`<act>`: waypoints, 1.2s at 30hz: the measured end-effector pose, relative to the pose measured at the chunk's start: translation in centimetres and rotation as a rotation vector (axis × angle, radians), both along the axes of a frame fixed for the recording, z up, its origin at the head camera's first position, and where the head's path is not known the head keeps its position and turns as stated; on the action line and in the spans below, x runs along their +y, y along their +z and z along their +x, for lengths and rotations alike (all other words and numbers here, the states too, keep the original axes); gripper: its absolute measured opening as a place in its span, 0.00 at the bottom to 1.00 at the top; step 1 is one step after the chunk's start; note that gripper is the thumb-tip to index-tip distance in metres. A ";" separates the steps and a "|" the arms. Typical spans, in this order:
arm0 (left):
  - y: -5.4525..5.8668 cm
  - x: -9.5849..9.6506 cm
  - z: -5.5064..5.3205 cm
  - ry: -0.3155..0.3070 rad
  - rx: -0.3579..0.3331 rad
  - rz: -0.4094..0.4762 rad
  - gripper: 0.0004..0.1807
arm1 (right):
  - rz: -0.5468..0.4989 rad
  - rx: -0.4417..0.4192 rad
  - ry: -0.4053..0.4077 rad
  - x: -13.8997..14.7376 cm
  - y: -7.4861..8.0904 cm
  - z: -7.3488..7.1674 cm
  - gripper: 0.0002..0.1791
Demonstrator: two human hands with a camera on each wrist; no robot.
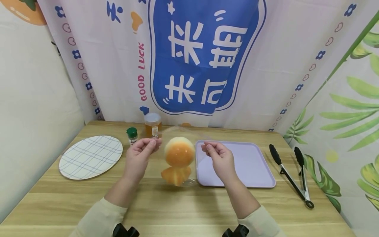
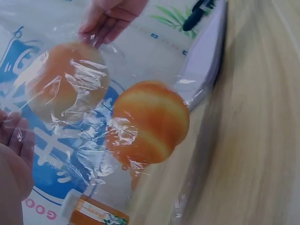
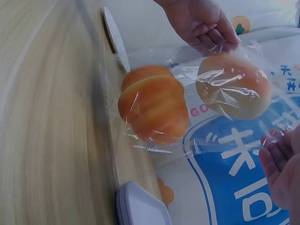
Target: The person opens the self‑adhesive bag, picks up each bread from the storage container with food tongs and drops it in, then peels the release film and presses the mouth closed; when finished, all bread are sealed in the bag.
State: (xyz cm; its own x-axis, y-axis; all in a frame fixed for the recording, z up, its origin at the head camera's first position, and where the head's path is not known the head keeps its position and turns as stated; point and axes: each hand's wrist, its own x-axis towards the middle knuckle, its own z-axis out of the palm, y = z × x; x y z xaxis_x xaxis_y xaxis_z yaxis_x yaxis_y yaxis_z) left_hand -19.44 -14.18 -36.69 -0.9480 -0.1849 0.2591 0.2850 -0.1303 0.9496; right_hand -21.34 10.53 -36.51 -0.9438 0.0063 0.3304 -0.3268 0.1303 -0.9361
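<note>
Left hand [image 1: 143, 150], right hand [image 1: 219, 158] both pinch clear bag [image 2: 96, 157], held up over tabletop [image 1: 165, 210] between near and far edges. Round bun [image 1: 180, 152], ridged bun [image 1: 176, 175] already inside; bag not set down yet. Can't tell if sealed.

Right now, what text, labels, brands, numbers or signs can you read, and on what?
"GOOD LUCK": running up the backdrop cloth, in pinkish red.
"未来可期": white, on the cloth's blue panel.
Small blue characters, same cloth, upper left: partly cut off, not sure.
Green-capped jar label: too small.
Amber jar label: too blurred.
Clear plastic bag: nothing legible.
No brands or numbers readable.
</note>
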 end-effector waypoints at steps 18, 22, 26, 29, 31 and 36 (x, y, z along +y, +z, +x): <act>-1.2 -0.5 0.4 -0.067 -0.032 -0.014 0.09 | 0.034 -0.062 0.135 0.7 -0.1 -0.2 0.12; -1.5 -0.5 0.4 -0.040 -0.033 0.025 0.05 | 0.021 -0.070 0.121 0.9 -0.2 -0.3 0.12; -1.7 -0.4 0.4 -0.029 -0.039 0.047 0.06 | -0.016 -0.081 0.100 1.0 -0.5 -0.5 0.11; -1.8 -0.2 0.5 -0.030 -0.036 0.047 0.05 | -0.030 -0.071 0.095 1.1 -0.7 -0.6 0.12; -1.8 -0.2 0.5 -0.029 -0.029 0.041 0.06 | -0.026 -0.061 0.103 1.1 -0.8 -0.6 0.12; -1.6 -0.1 0.6 -0.055 -0.001 0.014 0.10 | 0.001 -0.057 0.134 1.0 -0.8 -0.5 0.12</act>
State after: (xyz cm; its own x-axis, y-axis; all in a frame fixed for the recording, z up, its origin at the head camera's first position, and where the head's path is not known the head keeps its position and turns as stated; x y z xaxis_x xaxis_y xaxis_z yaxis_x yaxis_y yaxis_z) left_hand -18.87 -14.29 -38.26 -0.9570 -0.1362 0.2560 0.2762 -0.1592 0.9478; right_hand -21.86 11.57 -37.31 -0.9534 -0.1210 0.2762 -0.2877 0.0901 -0.9535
